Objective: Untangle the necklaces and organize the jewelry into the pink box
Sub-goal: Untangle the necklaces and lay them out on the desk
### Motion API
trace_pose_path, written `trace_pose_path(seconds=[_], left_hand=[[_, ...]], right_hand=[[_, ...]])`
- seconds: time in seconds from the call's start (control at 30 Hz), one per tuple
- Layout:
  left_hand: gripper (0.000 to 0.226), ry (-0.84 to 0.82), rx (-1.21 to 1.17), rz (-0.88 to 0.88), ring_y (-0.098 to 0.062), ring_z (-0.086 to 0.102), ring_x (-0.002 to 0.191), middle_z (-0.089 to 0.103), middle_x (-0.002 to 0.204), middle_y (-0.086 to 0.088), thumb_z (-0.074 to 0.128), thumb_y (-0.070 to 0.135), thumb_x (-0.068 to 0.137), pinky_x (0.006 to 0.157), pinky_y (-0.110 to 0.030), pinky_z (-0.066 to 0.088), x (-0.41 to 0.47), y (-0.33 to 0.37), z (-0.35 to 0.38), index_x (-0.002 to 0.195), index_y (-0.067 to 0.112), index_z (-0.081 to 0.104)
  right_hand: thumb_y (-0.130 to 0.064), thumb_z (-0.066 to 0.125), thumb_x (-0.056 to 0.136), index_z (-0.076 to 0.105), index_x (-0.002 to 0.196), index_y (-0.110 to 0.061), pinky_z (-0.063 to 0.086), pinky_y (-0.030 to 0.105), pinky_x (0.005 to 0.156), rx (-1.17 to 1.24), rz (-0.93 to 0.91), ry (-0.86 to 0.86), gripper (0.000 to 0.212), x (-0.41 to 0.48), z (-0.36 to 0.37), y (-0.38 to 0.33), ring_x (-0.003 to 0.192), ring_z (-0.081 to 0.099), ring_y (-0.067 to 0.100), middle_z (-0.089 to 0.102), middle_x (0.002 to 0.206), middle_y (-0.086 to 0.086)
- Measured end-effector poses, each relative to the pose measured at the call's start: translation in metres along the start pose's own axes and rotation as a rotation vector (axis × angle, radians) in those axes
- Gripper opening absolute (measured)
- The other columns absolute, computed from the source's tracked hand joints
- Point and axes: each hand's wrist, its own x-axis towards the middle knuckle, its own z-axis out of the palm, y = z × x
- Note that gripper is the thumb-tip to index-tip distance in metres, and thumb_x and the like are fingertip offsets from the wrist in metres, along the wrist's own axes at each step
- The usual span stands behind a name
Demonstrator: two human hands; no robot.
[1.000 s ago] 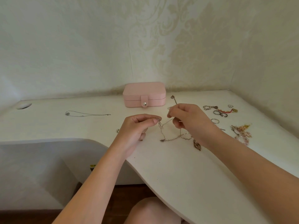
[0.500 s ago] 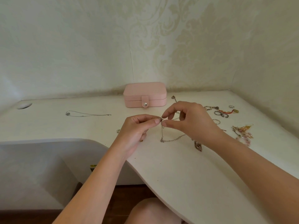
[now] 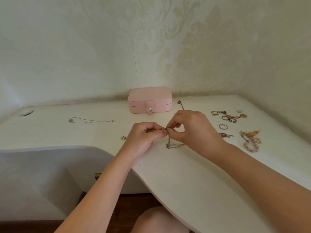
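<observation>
The tangled necklaces [image 3: 168, 139] are held just above the middle of the desk [image 3: 185, 182], near its curved front edge. The knot is pinched between the thumb and forefinger of the left hand [image 3: 144, 137] and those of the right hand [image 3: 193, 128], the fingertips of both hands being pressed together at 1 spot. A loop of chain hangs from the knot and trails onto the desk under the right hand. The pink box [image 3: 149, 98] stands shut at the back edge, its snap tab fastened. A thin silver necklace [image 3: 90, 121] is laid out towards the left edge. A plain ring [image 3: 223, 126] and pink beaded pieces [image 3: 251, 140] are scattered towards the right edge.
</observation>
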Motion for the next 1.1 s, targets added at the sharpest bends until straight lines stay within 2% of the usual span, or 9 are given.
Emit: trace_pose_path(seconds=[0.2, 0.33, 0.4, 0.5, 0.63, 0.77, 0.9, 0.97, 1.1], left_hand=[[0.013, -0.009, 0.029, 0.013, -0.002, 0.033, 0.039, 0.044, 0.044, 0.013, 0.068, 0.006, 0.081, 0.043, -0.011, 0.024, 0.000, 0.002, 0.001, 0.069, 0.010, 0.067], [0.007, -0.002, -0.066, -0.008, -0.017, 0.014, 0.056, 0.033, 0.057, -0.001, 0.074, 0.022, 0.074, 0.050, -0.027, 0.011, 0.001, 0.001, 0.000, 0.071, 0.016, 0.072], [0.009, -0.015, -0.098, -0.003, -0.021, 0.013, 0.060, 0.031, 0.066, -0.007, 0.074, 0.029, 0.070, 0.051, -0.029, 0.010, 0.000, 0.002, 0.001, 0.067, 0.021, 0.072], [0.007, -0.062, -0.099, -0.009, -0.013, 0.017, 0.053, 0.037, 0.068, -0.008, 0.072, 0.025, 0.073, 0.047, -0.022, 0.013, 0.000, 0.002, 0.000, 0.069, 0.019, 0.071], [0.009, -0.131, -0.072, 0.009, 0.004, 0.045, 0.045, 0.063, 0.074, -0.003, 0.064, 0.003, 0.083, 0.044, -0.005, 0.030, 0.001, -0.001, 0.000, 0.075, 0.007, 0.066], [0.008, -0.157, -0.065, 0.013, 0.006, 0.048, 0.046, 0.064, 0.079, -0.006, 0.063, 0.000, 0.083, 0.046, -0.004, 0.032, 0.000, 0.001, 0.002, 0.077, 0.003, 0.065], [0.014, -0.125, -0.029, 0.018, -0.007, 0.028, 0.049, 0.044, 0.060, -0.001, 0.066, 0.030, 0.080, 0.049, -0.019, 0.019, 0.002, -0.001, -0.001, 0.074, 0.021, 0.074], [0.018, -0.088, -0.042, 0.011, -0.009, 0.023, 0.049, 0.029, 0.056, 0.003, 0.061, 0.028, 0.087, 0.047, -0.019, 0.019, 0.002, -0.002, -0.002, 0.081, 0.017, 0.073], [0.018, -0.057, -0.081, 0.026, -0.009, 0.020, 0.047, 0.026, 0.050, 0.006, 0.056, 0.019, 0.092, 0.046, -0.023, 0.012, 0.002, -0.003, 0.000, 0.082, 0.015, 0.071]], right_hand=[[-0.017, 0.063, 0.082, 0.065, 0.081, -0.011, 0.037, 0.023, 0.064, -0.014, 0.091, -0.051, 0.006, 0.002, 0.002, -0.002, 0.071, 0.050, 0.011, 0.058, 0.078, -0.004], [-0.014, 0.063, 0.083, 0.065, 0.075, -0.015, 0.036, 0.013, 0.052, 0.421, 0.390, -0.105, 0.009, 0.004, -0.006, 0.000, 0.052, 0.044, 0.002, 0.055, 0.063, -0.006], [-0.014, 0.059, 0.087, 0.066, 0.076, -0.014, 0.037, 0.013, 0.060, 0.600, 0.496, -0.157, 0.013, 0.005, -0.010, 0.004, 0.060, 0.045, 0.005, 0.055, 0.068, -0.002], [-0.010, 0.052, 0.091, 0.064, 0.073, -0.010, 0.042, 0.022, 0.067, 0.972, 0.584, -0.204, 0.021, 0.006, -0.008, 0.008, 0.069, 0.050, 0.009, 0.059, 0.075, -0.001], [-0.003, 0.047, 0.093, 0.057, 0.075, -0.007, 0.043, 0.018, 0.054, 1.349, 0.737, -0.095, 0.020, 0.013, -0.005, 0.007, 0.060, 0.049, 0.009, 0.060, 0.073, 0.003], [-0.003, 0.045, 0.094, 0.055, 0.078, -0.006, 0.042, 0.017, 0.053, 1.245, 0.744, -0.073, 0.018, 0.012, -0.001, 0.009, 0.059, 0.047, 0.010, 0.058, 0.071, 0.003], [-0.003, 0.046, 0.092, 0.059, 0.076, -0.007, 0.045, 0.021, 0.062, 1.040, 0.658, -0.008, 0.020, 0.011, -0.003, 0.011, 0.062, 0.052, 0.010, 0.061, 0.073, 0.002], [-0.003, 0.048, 0.092, 0.060, 0.076, -0.007, 0.047, 0.019, 0.062, 1.030, 0.634, 0.025, 0.019, 0.012, -0.005, 0.012, 0.064, 0.055, 0.008, 0.063, 0.072, 0.000], [0.000, 0.051, 0.090, 0.059, 0.074, -0.008, 0.046, 0.020, 0.063, 1.042, 0.623, 0.063, 0.019, 0.012, -0.006, 0.011, 0.064, 0.056, 0.009, 0.064, 0.073, 0.002]])
